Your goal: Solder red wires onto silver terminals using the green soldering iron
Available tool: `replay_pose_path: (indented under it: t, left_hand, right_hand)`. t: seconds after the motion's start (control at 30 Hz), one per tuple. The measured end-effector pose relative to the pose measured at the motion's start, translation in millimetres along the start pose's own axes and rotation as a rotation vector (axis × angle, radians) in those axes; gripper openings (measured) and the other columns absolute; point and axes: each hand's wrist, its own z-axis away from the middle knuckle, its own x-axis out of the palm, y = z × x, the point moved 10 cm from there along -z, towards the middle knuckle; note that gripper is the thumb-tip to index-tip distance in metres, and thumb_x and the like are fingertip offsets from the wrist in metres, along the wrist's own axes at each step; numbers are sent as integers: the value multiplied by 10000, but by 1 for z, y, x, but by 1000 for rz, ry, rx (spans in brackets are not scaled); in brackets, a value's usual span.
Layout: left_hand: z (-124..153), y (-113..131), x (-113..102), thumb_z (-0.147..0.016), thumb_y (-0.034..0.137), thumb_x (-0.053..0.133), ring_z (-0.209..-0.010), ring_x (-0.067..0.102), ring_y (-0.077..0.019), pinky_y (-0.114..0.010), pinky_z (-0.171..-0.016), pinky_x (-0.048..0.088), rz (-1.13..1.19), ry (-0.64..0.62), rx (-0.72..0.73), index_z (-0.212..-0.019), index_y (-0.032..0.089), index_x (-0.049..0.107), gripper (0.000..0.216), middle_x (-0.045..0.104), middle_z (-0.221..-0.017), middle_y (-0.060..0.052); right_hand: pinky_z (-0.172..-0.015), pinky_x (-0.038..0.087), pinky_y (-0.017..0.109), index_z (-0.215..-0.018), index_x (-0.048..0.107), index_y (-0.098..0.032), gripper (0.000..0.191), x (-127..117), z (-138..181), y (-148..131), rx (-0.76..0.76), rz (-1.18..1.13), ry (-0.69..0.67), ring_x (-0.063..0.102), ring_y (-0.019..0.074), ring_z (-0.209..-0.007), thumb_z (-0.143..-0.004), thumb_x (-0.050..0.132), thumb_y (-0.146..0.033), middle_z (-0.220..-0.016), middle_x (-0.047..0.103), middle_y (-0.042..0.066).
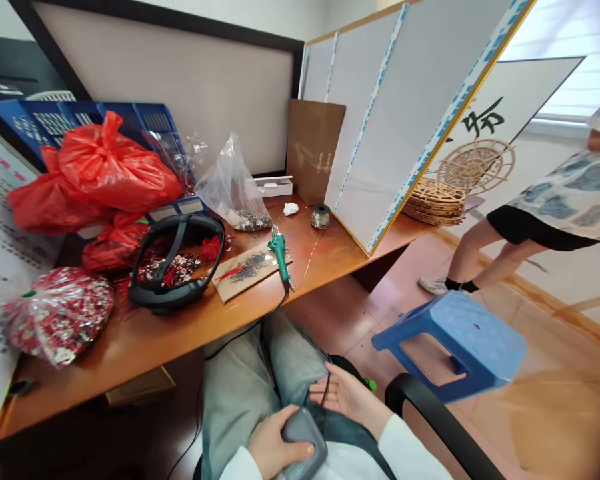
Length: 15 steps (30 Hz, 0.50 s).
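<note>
My left hand (270, 443) is wrapped round a small grey device (305, 441) that rests in my lap. My right hand (347, 397) lies beside it on my thigh, palm up with its fingers apart, and a thin black cable runs across them. That cable climbs over my jeans to a green soldering iron (280, 253) lying on the wooden desk (180, 327), next to a piece of cardboard (250, 270) with small parts on it.
On the desk are red plastic bags (100, 177), a black headset-like ring (177, 263), a clear bag of parts (235, 190), a solder spool (321, 217) and leaning white boards (405, 113). A blue stool (455, 343) and another person (555, 200) are on the right.
</note>
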Motion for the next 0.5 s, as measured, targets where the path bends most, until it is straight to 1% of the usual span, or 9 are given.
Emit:
replay_pose_path:
  t: [0.03, 0.1, 0.13, 0.17, 0.23, 0.33, 0.37, 0.43, 0.5]
  left_hand:
    - [-1, -3, -1, -518, 533, 809, -972, 614, -312, -376, -921, 458, -32, 19, -5, -1055, 211, 722, 632, 734, -897, -44]
    - [-2, -11, -8, -526, 554, 794, -1020, 615, -338, -397, -946, 448, -37, 93, -29, -1107, 205, 710, 683, 737, -983, -86]
    - [-2, -18, -12, -520, 562, 792, -1036, 616, -348, -403, -952, 446, -22, 125, -50, -1123, 201, 706, 708, 732, -1027, -104]
    - [-2, -24, -14, -518, 572, 787, -1046, 616, -353, -407, -957, 446, -4, 146, -70, -1131, 199, 702, 722, 726, -1060, -113]
    - [-3, -34, -17, -524, 593, 772, -1056, 616, -352, -411, -965, 446, 38, 152, -94, -1117, 208, 708, 710, 721, -1086, -106]
    - [-4, -42, -23, -554, 630, 734, -1077, 610, -346, -412, -976, 445, 96, 162, -87, -1085, 235, 717, 662, 719, -1098, -84]
    - [-6, -44, -25, -562, 641, 724, -1081, 609, -345, -410, -976, 445, 104, 162, -80, -1086, 241, 716, 660, 719, -1097, -79]
    - [-9, -46, -25, -556, 649, 724, -1084, 609, -341, -401, -971, 446, 83, 135, -87, -1097, 252, 712, 672, 726, -1076, -68]
    - [-14, -50, -22, -538, 637, 741, -1102, 604, -341, -396, -980, 438, 42, 98, -109, -1102, 269, 711, 673, 735, -1059, -56]
  right_hand:
    - [-586, 506, 252, -742, 587, -122, 277, 9, -6, -10, -48, -39, 15, 694, 173, -603, -914, 572, -338, -662, 696, 97]
    - [-506, 430, 186, -660, 506, -169, 276, 20, -10, -35, -153, -107, 48, 569, 94, -445, -921, 536, -253, -451, 520, -35]
    - [-458, 377, 174, -640, 482, -178, 290, 22, -6, -49, -205, -129, 59, 481, 74, -377, -914, 540, -255, -395, 419, -74]
    - [-430, 338, 172, -643, 486, -180, 287, 20, 1, -64, -261, -148, 62, 420, 66, -349, -901, 559, -281, -380, 362, -93]
    - [-406, 306, 174, -663, 514, -179, 282, 10, 25, -97, -388, -177, 75, 359, 60, -335, -873, 592, -351, -376, 335, -100]
    - [-424, 346, 188, -759, 596, -163, 267, -12, 63, -141, -555, -190, 90, 397, 67, -384, -792, 682, -414, -440, 431, -78]
    - [-427, 365, 209, -835, 634, -145, 303, -12, 74, -156, -629, -133, 56, 407, 79, -396, -774, 702, -434, -467, 453, -69]
    - [-446, 402, 236, -947, 660, -122, 382, -13, 85, -175, -690, -54, 28, 423, 96, -418, -759, 718, -449, -485, 453, -66]
    - [-442, 401, 225, -951, 659, -118, 331, -21, 87, -189, -722, -89, 77, 412, 87, -419, -759, 713, -381, -484, 430, -72]
